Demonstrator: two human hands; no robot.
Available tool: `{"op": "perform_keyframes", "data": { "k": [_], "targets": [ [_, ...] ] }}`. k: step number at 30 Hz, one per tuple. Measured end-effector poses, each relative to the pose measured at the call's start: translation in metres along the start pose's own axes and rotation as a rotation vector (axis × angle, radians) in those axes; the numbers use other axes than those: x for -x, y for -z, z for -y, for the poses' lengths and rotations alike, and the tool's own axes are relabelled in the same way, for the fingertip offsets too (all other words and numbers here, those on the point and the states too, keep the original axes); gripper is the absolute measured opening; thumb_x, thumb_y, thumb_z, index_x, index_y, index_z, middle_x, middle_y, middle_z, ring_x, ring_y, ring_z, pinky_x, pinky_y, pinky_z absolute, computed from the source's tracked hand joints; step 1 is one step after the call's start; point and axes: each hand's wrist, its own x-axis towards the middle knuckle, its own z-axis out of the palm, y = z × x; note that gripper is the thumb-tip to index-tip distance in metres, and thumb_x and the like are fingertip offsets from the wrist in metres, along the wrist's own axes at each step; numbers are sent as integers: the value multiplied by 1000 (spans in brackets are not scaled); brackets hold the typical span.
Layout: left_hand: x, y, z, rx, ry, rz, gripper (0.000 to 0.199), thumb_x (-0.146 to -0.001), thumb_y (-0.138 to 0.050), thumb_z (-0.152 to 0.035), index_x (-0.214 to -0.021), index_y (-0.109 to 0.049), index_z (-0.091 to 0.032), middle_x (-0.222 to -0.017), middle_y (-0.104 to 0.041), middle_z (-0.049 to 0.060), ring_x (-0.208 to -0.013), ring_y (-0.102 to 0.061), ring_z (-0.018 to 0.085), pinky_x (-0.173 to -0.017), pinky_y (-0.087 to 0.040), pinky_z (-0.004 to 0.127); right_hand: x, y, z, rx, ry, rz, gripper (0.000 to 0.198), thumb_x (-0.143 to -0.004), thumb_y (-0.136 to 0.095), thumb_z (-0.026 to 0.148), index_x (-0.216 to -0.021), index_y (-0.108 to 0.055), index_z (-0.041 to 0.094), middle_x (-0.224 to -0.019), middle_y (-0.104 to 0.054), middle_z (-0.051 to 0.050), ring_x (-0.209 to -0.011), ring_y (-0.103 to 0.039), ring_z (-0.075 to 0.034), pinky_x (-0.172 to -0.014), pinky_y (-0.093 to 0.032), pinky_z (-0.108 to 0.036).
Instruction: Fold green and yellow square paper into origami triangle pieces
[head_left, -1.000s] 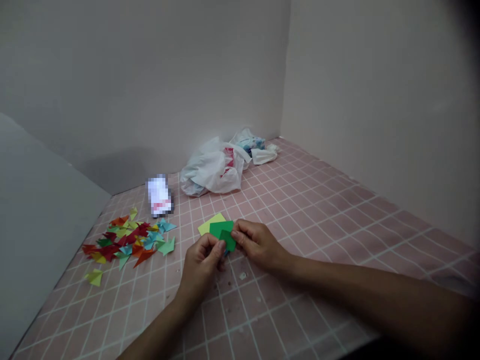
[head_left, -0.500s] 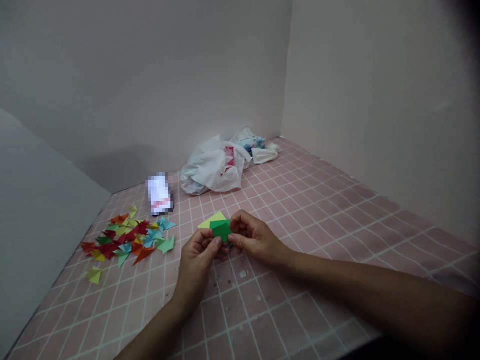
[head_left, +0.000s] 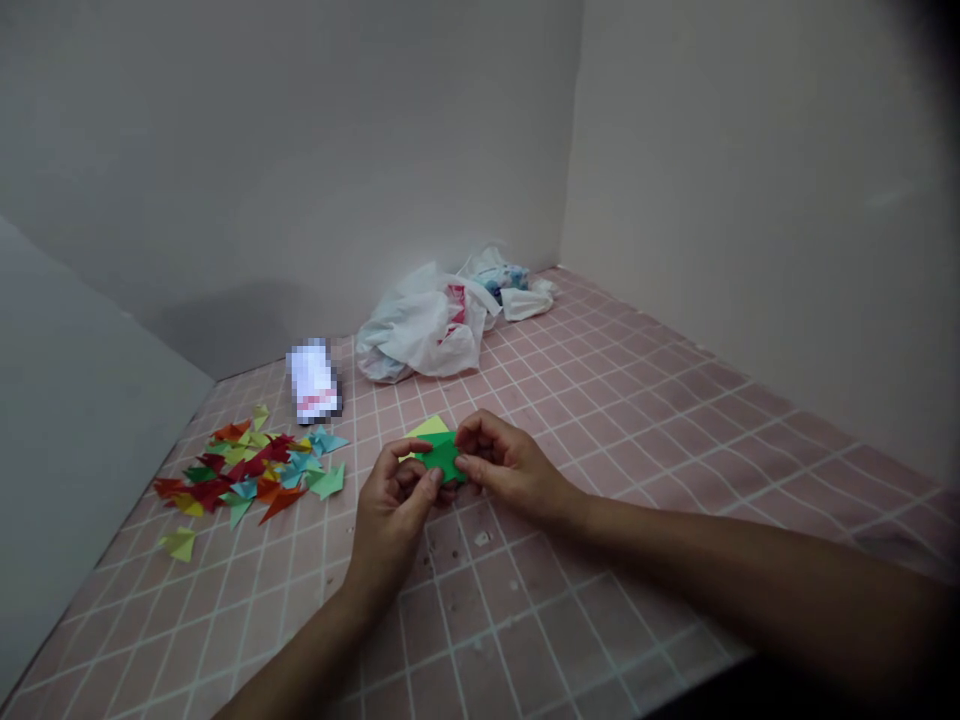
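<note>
Between my two hands is a small folded piece of green paper [head_left: 444, 456], raised above the pink tiled-pattern surface. My left hand [head_left: 401, 490] pinches its left side, thumb in front and fingers curled behind. From the other side, my right hand [head_left: 504, 462] grips the paper's right edge between thumb and fingertips. Just beyond the hands lies yellow paper [head_left: 429, 427], partly hidden by the green piece and my left fingers. Some of the fingers behind the green paper are out of sight.
Several folded paper pieces [head_left: 255, 470] in red, orange, yellow, green and blue lie heaped at left. A phone [head_left: 313, 380] with a lit, blurred screen stands behind them. White plastic bags [head_left: 424, 325] rest against the back wall. Walls [head_left: 750, 200] border the surface.
The green paper has changed shape slightly, with its upper edge shifted in my fingers. Both hands keep their hold. The whole view has shifted a little.
</note>
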Motion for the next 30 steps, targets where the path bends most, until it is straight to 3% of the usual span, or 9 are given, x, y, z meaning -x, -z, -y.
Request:
{"op": "perform_keyframes", "data": {
  "k": [13,19,30],
  "targets": [
    [2,-2,-1,-3,-7,-14,27,-79,-74,-28,-100,-58,-20,-65,-65,-6,-59,-67,14,-61,-55,25,1,0,-1,48,46,26,9,-82,-61,16,-88,-56,20,-75,-57,3,-64,-54,-9,-57,-43,-22],
    [1,0,1,1,-55,-17,20,-78,-74,-25,-94,-64,-19,-80,-68,-1,-69,-64,13,-63,-54,23,1,0,0,-5,0,62,10,-80,-63,19,-84,-54,19,-75,-56,3,-64,-55,-9,-57,-45,-23],
    [0,0,0,-8,6,-14,15,-76,-75,-25,-84,-66,-17,-73,-66,-1,-64,-60,12,-60,-49,23,2,-1,3,2,-6,39,12,-78,-65,19,-83,-53,19,-72,-52,5,-62,-50,-9,-58,-41,-24]
  ]
}}
